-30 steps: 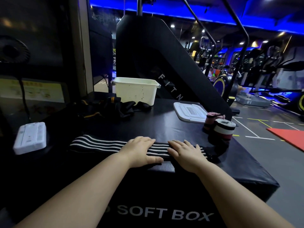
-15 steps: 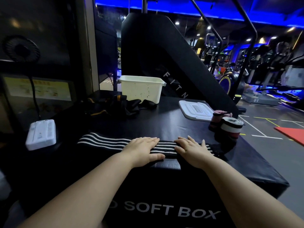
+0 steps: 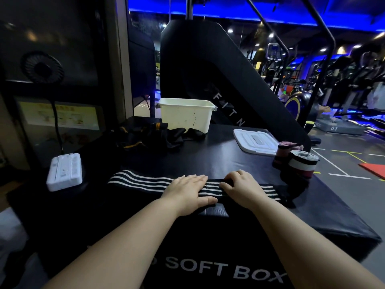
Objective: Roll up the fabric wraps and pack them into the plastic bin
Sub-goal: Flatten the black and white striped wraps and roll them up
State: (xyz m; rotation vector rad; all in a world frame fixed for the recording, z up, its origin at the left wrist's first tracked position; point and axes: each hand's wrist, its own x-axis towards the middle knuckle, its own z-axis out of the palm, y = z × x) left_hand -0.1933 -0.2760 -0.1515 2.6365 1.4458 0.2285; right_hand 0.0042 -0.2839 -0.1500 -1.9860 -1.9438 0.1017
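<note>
Head view shows the change in my right grip (image 3: pixel 241 185): half a second ago it lay flat with fingers spread on the striped wrap (image 3: pixel 141 181). Now its knuckles are up and its fingers are curled down onto the band, pinching what looks like a small raised fold of dark fabric. My left grip (image 3: pixel 187 190) has barely moved. It is flat, fingers straight and together, and presses the wrap onto the soft box (image 3: pixel 229 161) just beside the right. The wrap lies stretched across the near edge of the box, its striped length running out to my left and a shorter stretch showing past my right wrist. I take this as the end of smoothing and the start of the roll, with the left pinning the band while the right turns it over. None of this wrap is wound yet. The plastic bin (image 3: pixel 185 119) stands open at the far side, well apart, with loose dark wraps (image 3: pixel 150 133) in front of it. Two finished rolls (image 3: pixel 302 165) wait at the right, beside the lid (image 3: pixel 255 140).
</note>
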